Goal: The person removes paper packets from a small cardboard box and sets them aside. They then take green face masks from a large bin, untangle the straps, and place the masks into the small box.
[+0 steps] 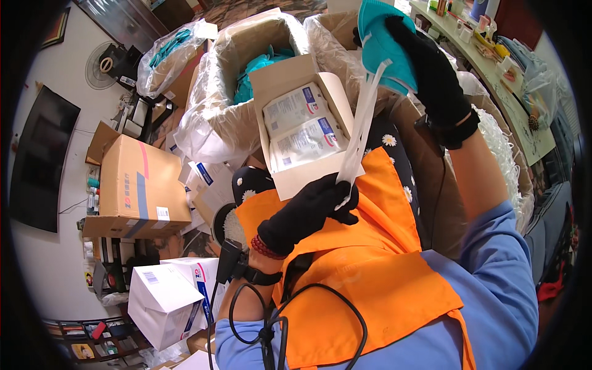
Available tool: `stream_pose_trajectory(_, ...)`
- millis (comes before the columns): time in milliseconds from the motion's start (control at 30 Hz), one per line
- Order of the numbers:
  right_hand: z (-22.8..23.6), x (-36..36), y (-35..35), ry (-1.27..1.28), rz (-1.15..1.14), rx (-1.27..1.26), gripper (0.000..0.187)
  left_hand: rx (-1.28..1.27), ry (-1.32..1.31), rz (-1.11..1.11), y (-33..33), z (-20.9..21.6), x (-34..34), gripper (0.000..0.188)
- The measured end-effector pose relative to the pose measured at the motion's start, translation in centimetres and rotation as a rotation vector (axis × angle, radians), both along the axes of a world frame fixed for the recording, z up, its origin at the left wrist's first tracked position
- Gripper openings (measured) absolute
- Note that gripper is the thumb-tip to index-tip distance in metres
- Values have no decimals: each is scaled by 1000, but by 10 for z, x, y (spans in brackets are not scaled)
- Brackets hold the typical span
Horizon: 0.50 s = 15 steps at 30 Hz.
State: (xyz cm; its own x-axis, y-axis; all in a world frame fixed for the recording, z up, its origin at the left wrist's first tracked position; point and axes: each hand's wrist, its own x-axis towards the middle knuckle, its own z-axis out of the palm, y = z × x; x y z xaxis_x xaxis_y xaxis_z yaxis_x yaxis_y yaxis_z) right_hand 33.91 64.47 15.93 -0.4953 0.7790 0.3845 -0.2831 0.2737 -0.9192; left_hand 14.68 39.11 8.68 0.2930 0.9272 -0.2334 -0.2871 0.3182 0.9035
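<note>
My right hand (pixel 428 74), in a black glove, is raised at the upper right and grips a teal cup-shaped face mask (pixel 377 46). White elastic straps (pixel 360 139) run down from the mask, drawn taut. Their lower end is pinched in my left hand (pixel 308 209), also black-gloved, above my orange apron (pixel 370 302). Between my lap and the cartons, an open white box (pixel 280 180) leans toward me, just beyond my left hand. Inside it lie white printed packets (pixel 308 139).
Behind the box, a plastic-lined carton (pixel 216 86) holds teal masks (pixel 262 65). White straps (pixel 493 145) fill a carton at the right. A brown carton (pixel 148 185) and white boxes (pixel 163 302) stand at the left. Black cables (pixel 320 287) cross my apron. A cluttered counter (pixel 493 74) runs along the right.
</note>
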Motion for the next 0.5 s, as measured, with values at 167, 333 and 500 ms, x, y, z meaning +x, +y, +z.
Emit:
stream_pose_trajectory(167, -3, 21, -2, -413, -333, 874, 48, 6, -75, 59, 6, 17, 21, 38)
stream_pose_trajectory(333, 26, 8, -42, 138, 41, -219, 39, -74, -149, 21, 10, 17, 25, 36)
stream_pose_trajectory(500, -6, 27, -14, -314, -363, 812, 46, -21, -71, -23, 17, 5, 32, 28)
